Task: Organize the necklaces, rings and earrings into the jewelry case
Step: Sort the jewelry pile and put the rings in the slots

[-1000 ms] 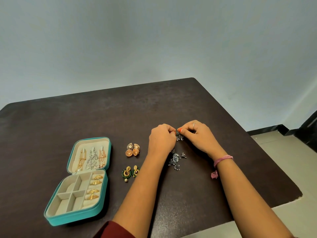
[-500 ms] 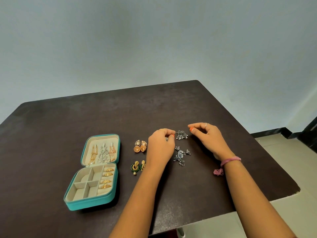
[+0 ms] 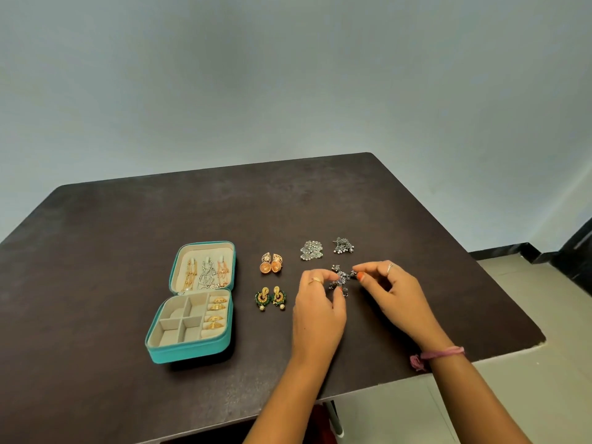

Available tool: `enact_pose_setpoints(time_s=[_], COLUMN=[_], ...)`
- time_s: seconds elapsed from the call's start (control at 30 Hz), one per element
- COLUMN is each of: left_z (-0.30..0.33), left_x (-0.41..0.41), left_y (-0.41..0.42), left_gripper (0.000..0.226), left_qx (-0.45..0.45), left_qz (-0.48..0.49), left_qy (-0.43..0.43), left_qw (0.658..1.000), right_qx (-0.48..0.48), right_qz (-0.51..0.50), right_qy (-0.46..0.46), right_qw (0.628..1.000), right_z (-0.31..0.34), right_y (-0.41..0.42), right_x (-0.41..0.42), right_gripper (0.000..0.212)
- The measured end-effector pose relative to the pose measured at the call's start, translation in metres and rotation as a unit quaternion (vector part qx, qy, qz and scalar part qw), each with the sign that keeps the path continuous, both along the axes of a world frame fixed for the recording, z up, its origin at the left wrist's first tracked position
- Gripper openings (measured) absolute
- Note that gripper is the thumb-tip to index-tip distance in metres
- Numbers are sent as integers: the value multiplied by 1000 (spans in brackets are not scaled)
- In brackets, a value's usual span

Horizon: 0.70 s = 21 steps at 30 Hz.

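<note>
Two silver earring pairs (image 3: pixel 312 250) now laid out at desk (image 3: pixel 128 219) twelve o'clock of hands, separated since a second ago. Tangled oxidised cluster (image 3: pixel 342 279) pinched by left hand (image 3: pixel 318 310) and right hand (image 3: pixel 392 294). Teal jewelry case (image 3: pixel 192 347) open at nine o'clock; earrings unfiled.

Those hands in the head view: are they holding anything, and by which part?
Both pinch the dark silver earrings: the left hand at their left edge, the right hand at their right edge. Whether they are lifted cannot be told.
</note>
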<state>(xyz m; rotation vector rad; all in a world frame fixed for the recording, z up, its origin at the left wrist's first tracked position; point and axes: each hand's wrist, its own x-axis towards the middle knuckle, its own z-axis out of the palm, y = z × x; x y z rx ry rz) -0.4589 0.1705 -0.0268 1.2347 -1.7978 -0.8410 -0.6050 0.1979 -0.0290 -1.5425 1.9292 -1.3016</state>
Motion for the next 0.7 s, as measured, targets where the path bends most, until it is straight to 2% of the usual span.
enact_pose_setpoints(time_s=[0.1,0.3,0.7], left_z=[-1,2,5], left_x=[-2,-4,-3], left_y=[5,10,10], left_gripper=[10,31,36], left_qx=[-41,-60,-50], left_qz=[-23,-56,-41], left_qy=[-36,-122,-156], left_qw=[998,989,986], right_qx=[20,68,135], right_qz=[3,0,8], right_qy=[59,141,222], right_qw=[998,988,966], right_z=[-2,2,10], right_y=[-3,-10,-18], right_x=[1,3,8], right_gripper=[19,21,18])
